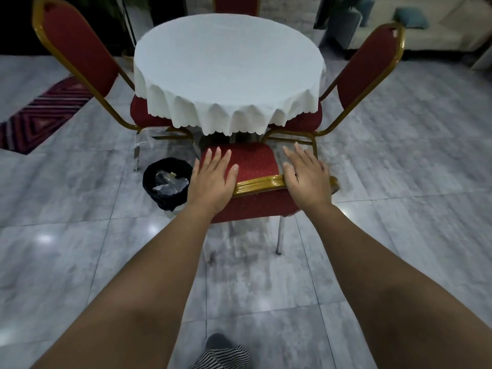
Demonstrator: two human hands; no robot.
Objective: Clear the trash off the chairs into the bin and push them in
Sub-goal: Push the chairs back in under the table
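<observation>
The round table, draped in a white scallop-edged cloth, serves as the anchor here. Just in front of it stands the near chair, its red dotted seat showing no trash; the front edge of the seat reaches about to the cloth's hem, so it looks only partly pushed in. The left hand lies flat with straight fingers over the left end of the gold top rail, and the right hand lies flat over the right end; neither curls round it, both seem to press forward.

To the left of the table, the left chair has its seat tucked under the cloth, as does the right chair on the opposite side. A fourth chair back shows behind the table. The black-lined bin sits on the floor in front of the table and left of the near chair, with crumpled clear plastic and scraps inside.

Judging from this, the clearing appears done and the last chair remains to be slid fully under. The rail looks glossy and film-wrapped, the upholstery soft, the grey marbled floor polished and slick, so the legs should slide easily.
</observation>
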